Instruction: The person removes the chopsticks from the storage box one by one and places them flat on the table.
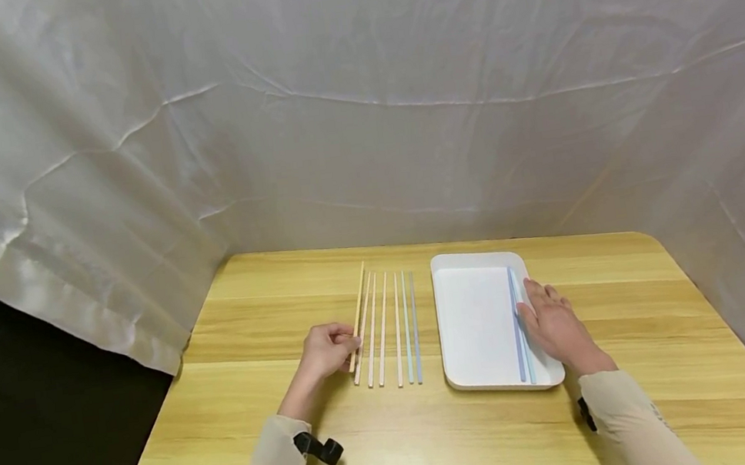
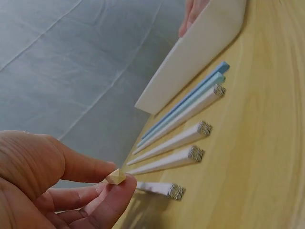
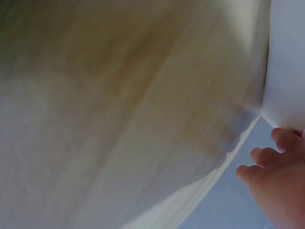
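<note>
Between thumb and fingertips, my left hand (image 1: pixel 332 348) pinches a yellow chopstick (image 1: pixel 358 300), whose butt end faces the camera in the left wrist view. To its right several white chopsticks (image 1: pixel 384 329) lie on the table, with speckled, glittery ends. Beside them are a light blue chopstick (image 1: pixel 407 329) and a blue chopstick (image 1: pixel 415 328). My right hand (image 1: pixel 554 325) rests at the right rim of a white tray (image 1: pixel 482 389), thumb on the inner side and fingers extended. Inside the tray, along its right side, lie another blue chopstick (image 1: pixel 519 354) and a light blue one.
The wooden table (image 1: pixel 400 454) has its far edge against a pale curtain (image 1: pixel 365 171), which also hangs along the left and right. A dark floor (image 1: pixel 34 429) shows past the table's left edge. Each wrist wears a black strap.
</note>
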`<state>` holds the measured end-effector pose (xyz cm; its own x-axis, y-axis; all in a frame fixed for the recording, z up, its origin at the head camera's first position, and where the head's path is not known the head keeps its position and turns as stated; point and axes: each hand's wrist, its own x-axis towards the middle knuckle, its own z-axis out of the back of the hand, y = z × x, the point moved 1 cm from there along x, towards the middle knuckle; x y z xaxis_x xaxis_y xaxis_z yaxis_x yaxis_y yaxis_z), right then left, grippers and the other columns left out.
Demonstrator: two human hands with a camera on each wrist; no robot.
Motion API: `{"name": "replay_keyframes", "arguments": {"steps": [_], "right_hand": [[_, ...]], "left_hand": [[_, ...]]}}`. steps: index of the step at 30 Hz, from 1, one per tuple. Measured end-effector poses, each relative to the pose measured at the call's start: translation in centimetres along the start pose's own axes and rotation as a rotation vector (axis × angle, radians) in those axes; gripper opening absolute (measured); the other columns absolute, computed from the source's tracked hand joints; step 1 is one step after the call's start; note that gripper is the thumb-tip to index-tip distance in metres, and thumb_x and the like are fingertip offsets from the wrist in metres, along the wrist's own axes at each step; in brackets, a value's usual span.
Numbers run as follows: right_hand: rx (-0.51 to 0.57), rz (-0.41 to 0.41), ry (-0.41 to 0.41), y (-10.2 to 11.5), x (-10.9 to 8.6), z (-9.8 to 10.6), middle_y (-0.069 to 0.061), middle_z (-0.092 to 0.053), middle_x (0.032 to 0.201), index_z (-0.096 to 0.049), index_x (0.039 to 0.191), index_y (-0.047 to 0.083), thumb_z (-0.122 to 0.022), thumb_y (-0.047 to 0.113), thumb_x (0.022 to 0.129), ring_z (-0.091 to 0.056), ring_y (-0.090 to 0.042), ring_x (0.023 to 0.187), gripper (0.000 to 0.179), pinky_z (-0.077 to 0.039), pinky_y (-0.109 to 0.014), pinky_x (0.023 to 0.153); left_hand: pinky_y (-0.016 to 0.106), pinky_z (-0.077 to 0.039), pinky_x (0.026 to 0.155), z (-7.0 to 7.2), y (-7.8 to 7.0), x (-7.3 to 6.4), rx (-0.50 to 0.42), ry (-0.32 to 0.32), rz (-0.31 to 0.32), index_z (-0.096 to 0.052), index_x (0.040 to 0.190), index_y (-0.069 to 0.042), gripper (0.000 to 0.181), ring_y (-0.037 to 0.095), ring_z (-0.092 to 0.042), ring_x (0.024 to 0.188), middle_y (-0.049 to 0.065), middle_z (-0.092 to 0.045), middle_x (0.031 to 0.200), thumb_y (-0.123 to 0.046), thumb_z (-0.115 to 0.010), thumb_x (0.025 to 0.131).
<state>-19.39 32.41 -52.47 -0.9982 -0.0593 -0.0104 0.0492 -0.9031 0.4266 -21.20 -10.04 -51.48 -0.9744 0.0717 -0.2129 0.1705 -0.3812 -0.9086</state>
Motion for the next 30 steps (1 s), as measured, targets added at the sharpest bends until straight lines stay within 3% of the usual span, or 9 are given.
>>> {"name": "replay_keyframes", "arguments": {"steps": [9,20,30], "right_hand": [[-0.011,0.013,-0.014,0.06,-0.10,0.06,-0.032,-0.023,0.170,-0.019,0.163,-0.009,-0.032,0.040,0.116,-0.018,-0.060,0.154,0.069,-0.014,-0.075,0.128],[-0.003,0.003,-0.005,-0.02,-0.04,0.00,-0.031,-0.021,0.171,-0.017,0.164,-0.008,-0.030,0.041,0.115,-0.016,-0.060,0.155,0.070,-0.013,-0.074,0.128],[-0.001,-0.006,0.001,-0.11,-0.06,-0.15,-0.030,-0.020,0.171,-0.015,0.165,-0.007,-0.029,0.042,0.115,-0.015,-0.060,0.155,0.071,-0.012,-0.074,0.128]], "left_hand": [[0.027,-0.062,0.051,0.06,0.69,-0.25,0.039,-0.018,0.027,-0.073,0.115,0.008,0.025,0.013,-0.064,0.057,0.009,-0.072,0.084,-0.005,-0.076,0.093],[0.026,-0.059,0.047,0.38,0.74,-0.49,0.125,-0.030,0.009,-0.076,0.110,0.005,0.021,0.013,-0.063,0.051,0.011,-0.076,0.081,-0.006,-0.077,0.092],[0.023,-0.053,0.047,0.33,0.88,-0.64,0.204,-0.075,-0.023,-0.077,0.097,0.000,0.012,0.013,-0.060,0.043,0.004,-0.071,0.064,-0.009,-0.079,0.089]]}}
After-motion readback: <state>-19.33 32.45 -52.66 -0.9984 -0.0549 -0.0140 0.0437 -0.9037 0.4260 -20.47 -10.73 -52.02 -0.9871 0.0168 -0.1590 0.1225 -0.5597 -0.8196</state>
